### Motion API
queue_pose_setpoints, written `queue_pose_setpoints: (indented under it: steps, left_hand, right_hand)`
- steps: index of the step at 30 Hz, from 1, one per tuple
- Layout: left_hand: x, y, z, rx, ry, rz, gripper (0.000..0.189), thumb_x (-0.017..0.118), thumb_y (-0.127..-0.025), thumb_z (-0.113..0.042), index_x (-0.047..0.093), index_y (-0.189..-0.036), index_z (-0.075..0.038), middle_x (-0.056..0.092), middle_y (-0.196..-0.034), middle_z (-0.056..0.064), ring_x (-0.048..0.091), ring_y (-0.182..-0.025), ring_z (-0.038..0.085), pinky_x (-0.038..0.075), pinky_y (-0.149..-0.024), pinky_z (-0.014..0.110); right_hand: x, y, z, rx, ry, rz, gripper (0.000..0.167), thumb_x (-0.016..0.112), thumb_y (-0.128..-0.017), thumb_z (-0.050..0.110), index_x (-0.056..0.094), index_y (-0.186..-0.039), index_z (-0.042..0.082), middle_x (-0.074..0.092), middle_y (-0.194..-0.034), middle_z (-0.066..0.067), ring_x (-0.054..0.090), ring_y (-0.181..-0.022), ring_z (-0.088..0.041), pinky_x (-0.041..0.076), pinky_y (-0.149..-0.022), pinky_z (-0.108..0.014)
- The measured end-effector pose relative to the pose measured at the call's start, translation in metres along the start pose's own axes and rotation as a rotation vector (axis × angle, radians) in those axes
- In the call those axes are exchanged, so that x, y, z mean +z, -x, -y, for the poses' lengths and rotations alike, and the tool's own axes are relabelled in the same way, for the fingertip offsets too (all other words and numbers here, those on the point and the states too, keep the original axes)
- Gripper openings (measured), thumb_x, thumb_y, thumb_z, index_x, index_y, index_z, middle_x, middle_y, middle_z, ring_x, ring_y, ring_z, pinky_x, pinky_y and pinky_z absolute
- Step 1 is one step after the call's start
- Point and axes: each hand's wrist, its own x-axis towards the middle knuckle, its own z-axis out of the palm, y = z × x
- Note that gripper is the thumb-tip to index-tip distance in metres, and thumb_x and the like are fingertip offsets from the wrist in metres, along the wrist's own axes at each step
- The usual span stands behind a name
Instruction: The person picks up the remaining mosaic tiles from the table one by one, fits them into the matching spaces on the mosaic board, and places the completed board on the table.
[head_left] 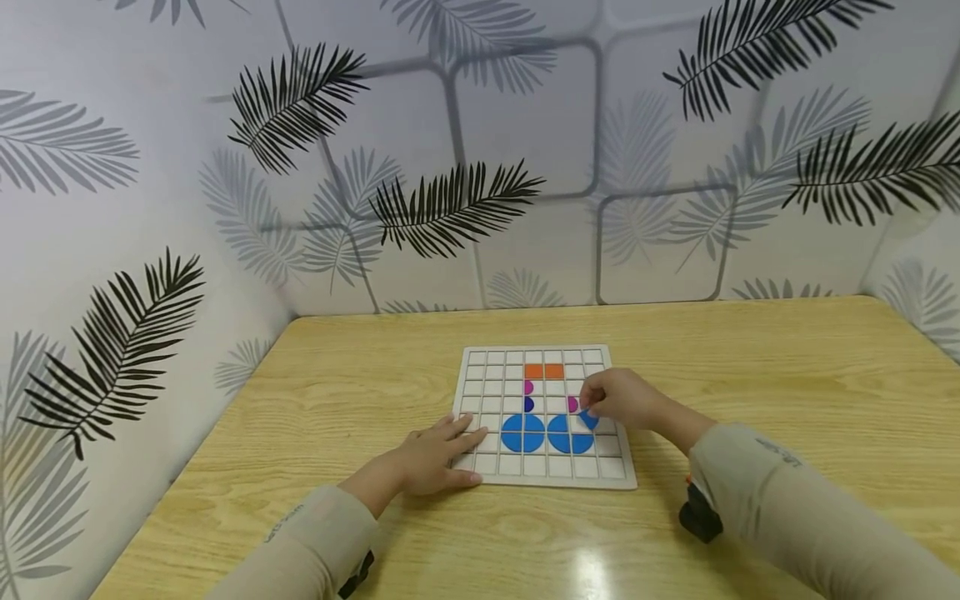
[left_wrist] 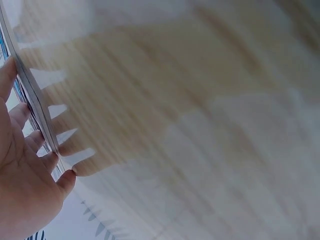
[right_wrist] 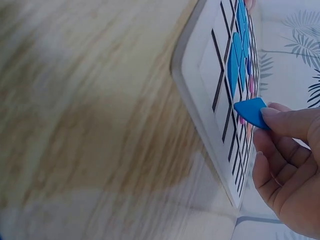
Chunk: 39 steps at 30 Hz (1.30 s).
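1. My R hand [head_left: 618, 398] has its fingers pinching a blue quarter-round pc [head_left: 589, 419], thumb on one face; pc is at the fingertips, toward my L & nearer my body than the palm
2. Pc is at the upper-R quarter of the R blue circle [head_left: 558, 425], whose other 3 quarters lie in cells; pc looks tilted & turned vs the grid, no clear long axis; can't tell if it touches the board
3. My L hand [head_left: 435, 458]: fingers spread, grasping nothing, resting on L edge of white grid board [head_left: 536, 465]; R hand is the nearer one to pc
4. L blue circle [head_left: 513, 425] has 4 quarters, just beside the R one; orange pcs [head_left: 533, 372] farther up the board
5. Board lies flat on worktop [head_left: 360, 400]
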Motion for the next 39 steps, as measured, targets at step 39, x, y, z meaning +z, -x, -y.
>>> queue_pose_setpoints:
  steps: [39]
  left_hand:
    - [0.004,-0.002,0.003,0.001,-0.019,-0.017,0.066,0.043,-0.083,-0.053,0.022,-0.138,-0.024,0.013,-0.143,0.003,0.009,-0.129,0.026,0.017,-0.093,0.055]
  right_hand:
    - [0.016,-0.014,0.003,0.018,0.134,-0.014,0.011,0.067,-0.073,0.004,0.059,-0.071,0.010,0.053,-0.066,0.003,0.046,-0.065,-0.013,0.041,-0.063,-0.028]
